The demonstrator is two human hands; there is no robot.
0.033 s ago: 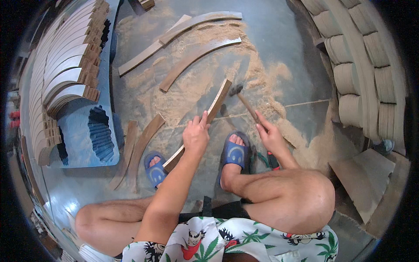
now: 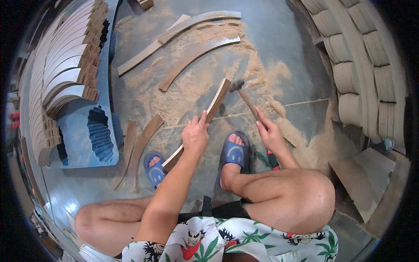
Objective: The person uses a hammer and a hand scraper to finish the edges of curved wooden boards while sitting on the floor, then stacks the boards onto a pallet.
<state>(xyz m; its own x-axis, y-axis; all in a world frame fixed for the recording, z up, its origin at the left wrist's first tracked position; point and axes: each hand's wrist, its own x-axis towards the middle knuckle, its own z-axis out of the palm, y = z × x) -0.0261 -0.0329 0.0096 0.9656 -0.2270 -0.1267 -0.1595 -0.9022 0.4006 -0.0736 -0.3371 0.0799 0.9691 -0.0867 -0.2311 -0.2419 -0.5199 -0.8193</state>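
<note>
My left hand (image 2: 195,135) is closed around a narrow, slightly curved wooden strip (image 2: 218,99). The strip runs slantwise between my feet, its pale edge facing up and its near end by my left sandal (image 2: 155,169). My right hand (image 2: 270,131) grips the wooden handle of a hammer (image 2: 247,103). Its dark head is close to the strip's far end, on the right side; I cannot tell whether they touch. Beside my right sandal (image 2: 235,150) lies a tool with a red and black handle (image 2: 273,160), partly hidden by my leg.
Curved wooden pieces (image 2: 198,61) lie on the sawdust-strewn floor ahead, and two more (image 2: 146,135) at the left. A blue pallet (image 2: 83,148) bears stacked curved boards (image 2: 65,78). Along the right stand further stacks (image 2: 349,81), with a flat panel (image 2: 364,181) nearer me.
The hammer head has risen slightly in the view, and its handle has tilted a little. My left hand and the wooden strip have barely moved.
</note>
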